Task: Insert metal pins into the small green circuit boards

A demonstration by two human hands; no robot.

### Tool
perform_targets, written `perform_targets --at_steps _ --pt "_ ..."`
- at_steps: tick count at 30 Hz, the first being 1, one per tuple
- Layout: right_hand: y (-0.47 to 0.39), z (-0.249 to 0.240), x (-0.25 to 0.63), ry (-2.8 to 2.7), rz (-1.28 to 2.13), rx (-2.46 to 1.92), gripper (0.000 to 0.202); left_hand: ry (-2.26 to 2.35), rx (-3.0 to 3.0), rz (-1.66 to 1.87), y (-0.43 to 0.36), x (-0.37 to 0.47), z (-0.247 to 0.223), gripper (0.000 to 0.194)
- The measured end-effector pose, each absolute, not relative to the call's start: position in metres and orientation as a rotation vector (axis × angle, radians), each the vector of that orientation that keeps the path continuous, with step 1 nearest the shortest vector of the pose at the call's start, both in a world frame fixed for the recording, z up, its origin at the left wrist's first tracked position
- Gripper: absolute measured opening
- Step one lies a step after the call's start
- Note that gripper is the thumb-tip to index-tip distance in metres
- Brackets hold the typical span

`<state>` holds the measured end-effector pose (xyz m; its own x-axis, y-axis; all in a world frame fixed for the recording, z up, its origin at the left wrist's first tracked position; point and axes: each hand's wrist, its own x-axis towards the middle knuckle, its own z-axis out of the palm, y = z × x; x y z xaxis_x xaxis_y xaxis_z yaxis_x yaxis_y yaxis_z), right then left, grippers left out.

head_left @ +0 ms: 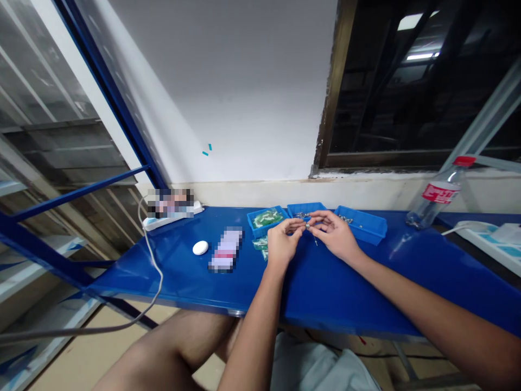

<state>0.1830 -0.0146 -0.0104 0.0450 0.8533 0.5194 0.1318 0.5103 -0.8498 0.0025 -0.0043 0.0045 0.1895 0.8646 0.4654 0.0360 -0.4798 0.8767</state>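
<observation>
My left hand [282,239] and my right hand [334,233] meet over the blue table, fingertips pinched close together. Between them is a small metal part [308,226], with a thin pin-like end [316,240] pointing down below the right fingers. Its exact kind is too small to make out. Just behind the hands stand a blue bin with green-and-white pieces [266,218], a middle blue bin [306,207] with small metal parts, and a right blue bin [368,227] with a few metal pieces. More green-and-white pieces [260,245] lie on the table beside my left hand, partly hidden by it.
On the blue table [350,293] lie a white oval case [200,248] and a blurred-out phone-like object [226,250]. A plastic bottle [439,195] with a red cap stands back right. Power strips [175,216] sit at both ends; a grey cable [157,271] hangs over the left edge.
</observation>
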Motion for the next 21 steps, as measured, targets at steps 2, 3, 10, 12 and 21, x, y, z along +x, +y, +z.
perform_targets --at_steps 2,3,10,12,21 --pt "-0.015 -0.009 0.183 -1.437 0.676 -0.903 0.04 0.845 1.692 1.39 -0.004 0.002 0.005 0.016" --pt "-0.015 -0.009 0.183 -1.437 0.671 -0.902 0.04 0.84 1.684 1.391 -0.004 0.002 0.005 0.017" --pt "-0.015 -0.009 0.184 -1.582 0.518 -0.973 0.028 0.802 1.67 1.326 -0.003 0.004 0.001 0.018" --pt "-0.015 -0.007 0.185 -1.661 0.387 -1.01 0.02 0.776 1.699 1.325 -0.003 0.005 0.0 0.019" --pt "-0.007 0.01 0.217 -1.726 -0.155 -1.203 0.018 0.965 2.248 1.112 -0.011 0.003 -0.002 0.029"
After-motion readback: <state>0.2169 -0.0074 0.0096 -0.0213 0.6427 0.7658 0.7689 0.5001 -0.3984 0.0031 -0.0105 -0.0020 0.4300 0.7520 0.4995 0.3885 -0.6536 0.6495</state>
